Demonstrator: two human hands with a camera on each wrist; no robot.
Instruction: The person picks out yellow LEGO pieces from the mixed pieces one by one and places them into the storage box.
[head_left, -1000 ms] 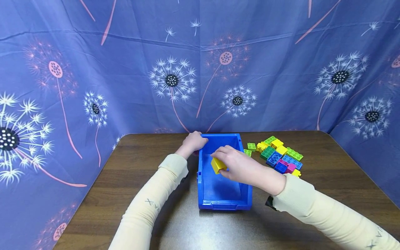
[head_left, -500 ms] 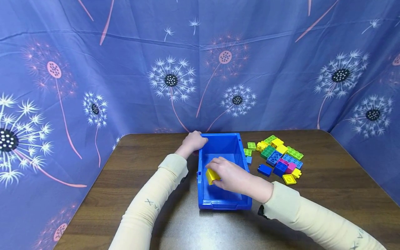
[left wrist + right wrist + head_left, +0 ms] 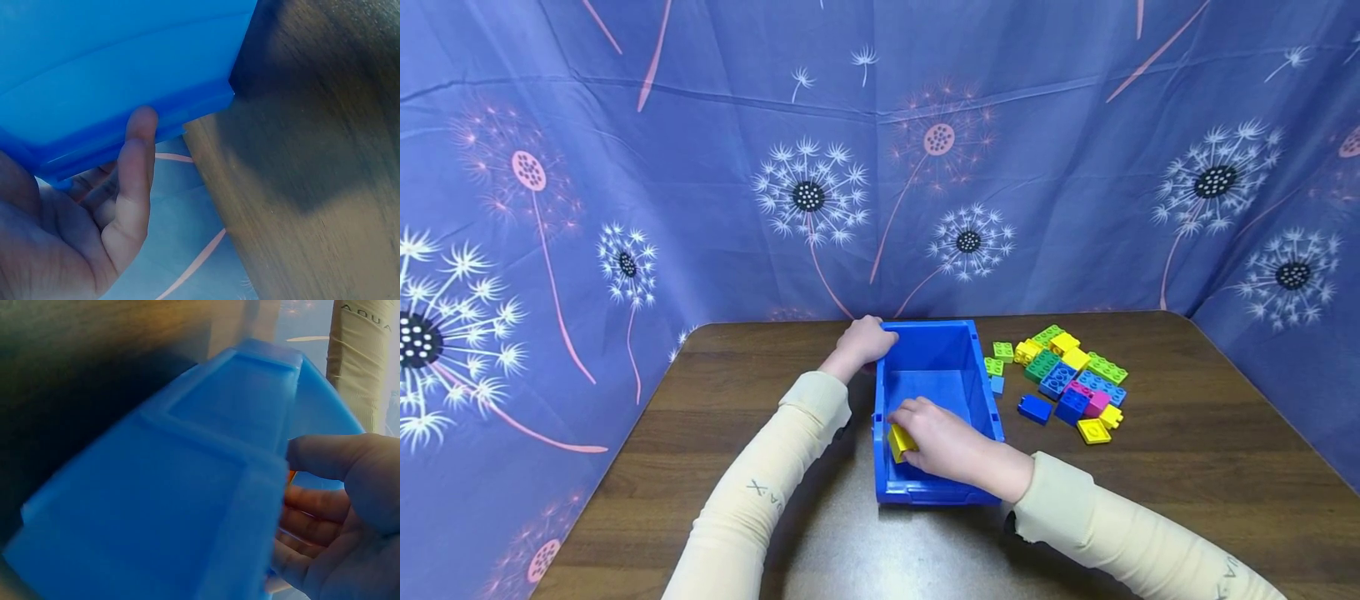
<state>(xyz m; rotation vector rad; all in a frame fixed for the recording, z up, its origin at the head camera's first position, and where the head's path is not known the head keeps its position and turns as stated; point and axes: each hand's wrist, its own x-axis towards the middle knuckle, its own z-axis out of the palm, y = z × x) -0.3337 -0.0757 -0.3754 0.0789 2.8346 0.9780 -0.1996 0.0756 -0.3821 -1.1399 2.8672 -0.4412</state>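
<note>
Head view: yellow brick (image 3: 901, 442) is gripped by right hand (image 3: 943, 442) fingers low inside blue bin (image 3: 976, 379), whose far-left corner is clasped by left hand (image 3: 865, 340); brick could be jammed against the left wall if released askew.

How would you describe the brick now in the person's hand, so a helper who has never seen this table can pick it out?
Find the blue bin in the middle of the brown table. At its near end, the right hand holds a yellow brick inside the bin. It is the only brick seen in the bin; the others lie on the table to the right.
</note>
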